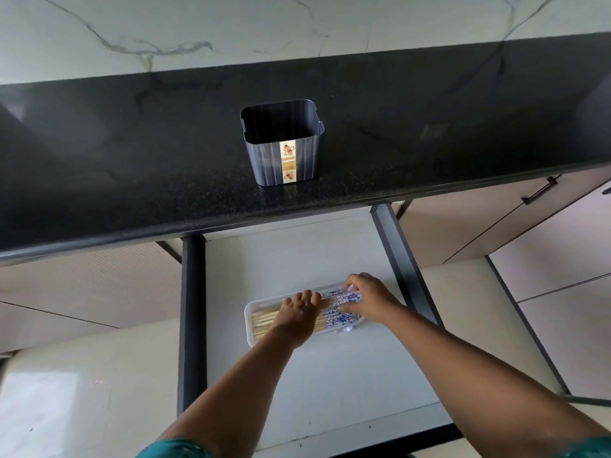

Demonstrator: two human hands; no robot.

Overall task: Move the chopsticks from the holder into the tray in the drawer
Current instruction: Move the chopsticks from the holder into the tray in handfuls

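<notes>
A grey square holder point(284, 150) with a gold label stands empty on the black countertop. Below it the white drawer point(297, 252) is pulled out. In the drawer lies a clear plastic tray point(248, 317) holding a bundle of wooden chopsticks point(263, 320) with blue-and-white patterned ends point(334, 312). My left hand point(299, 317) lies flat across the middle of the chopsticks, fingers spread. My right hand point(370, 300) rests on the patterned ends at the tray's right end, fingers curled over them.
The black granite countertop point(132, 166) overhangs the drawer's back part. Dark drawer rails point(190, 309) run along both sides. Beige cabinet fronts with a dark handle point(540, 190) stand to the right. A pale tiled floor lies below on the left.
</notes>
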